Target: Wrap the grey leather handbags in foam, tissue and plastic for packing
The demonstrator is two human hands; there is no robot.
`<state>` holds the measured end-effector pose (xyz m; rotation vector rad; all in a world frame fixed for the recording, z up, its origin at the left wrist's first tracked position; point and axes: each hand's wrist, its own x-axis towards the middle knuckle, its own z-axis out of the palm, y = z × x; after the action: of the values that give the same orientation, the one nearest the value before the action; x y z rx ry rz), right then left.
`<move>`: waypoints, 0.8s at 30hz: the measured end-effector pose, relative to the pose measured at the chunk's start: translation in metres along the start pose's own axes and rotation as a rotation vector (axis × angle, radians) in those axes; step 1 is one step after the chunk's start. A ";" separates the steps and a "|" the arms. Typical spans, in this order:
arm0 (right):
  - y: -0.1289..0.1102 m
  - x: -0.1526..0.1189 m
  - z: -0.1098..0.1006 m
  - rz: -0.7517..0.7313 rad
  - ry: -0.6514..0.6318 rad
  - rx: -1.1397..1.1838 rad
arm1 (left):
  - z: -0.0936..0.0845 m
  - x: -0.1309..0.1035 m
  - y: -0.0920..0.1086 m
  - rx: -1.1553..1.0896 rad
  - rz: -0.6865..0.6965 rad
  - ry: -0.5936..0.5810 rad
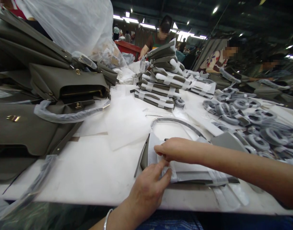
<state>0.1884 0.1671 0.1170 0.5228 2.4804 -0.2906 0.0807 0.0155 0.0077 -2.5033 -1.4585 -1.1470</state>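
So the olive-grey bag (144,157) in white wrap (152,148) is lying on the tabletop (89,179), and both hands are on its left end. Right hand (171,149) is curled pretty tight, left hand (148,188) half curled with fingertips right by it; can't tell if either's actually pinching the wrap. Stack of wrapped bags (158,89) behind that bag, covered handles (242,103) off to its right, unwrapped bags (24,127) to its left.

Your left hand (148,188) and right hand (171,149) meet on a paper-wrapped handbag (191,167) near the white table's (89,172) front edge, as stacked wrapped bags (158,89) stand beyond and coiled straps (244,111) crowd its right side.
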 end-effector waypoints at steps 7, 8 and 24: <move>0.024 0.014 -0.005 -0.293 0.030 0.054 | 0.001 0.000 0.001 -0.010 -0.004 0.000; 0.030 0.017 -0.004 -0.318 0.039 0.082 | 0.001 0.000 0.001 -0.006 -0.003 0.001; 0.072 0.002 0.038 -0.020 0.309 0.604 | 0.000 0.002 0.004 0.051 0.004 0.024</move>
<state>0.2366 0.2205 0.0784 0.8363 2.6737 -1.0545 0.0847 0.0150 0.0102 -2.4498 -1.4573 -1.1202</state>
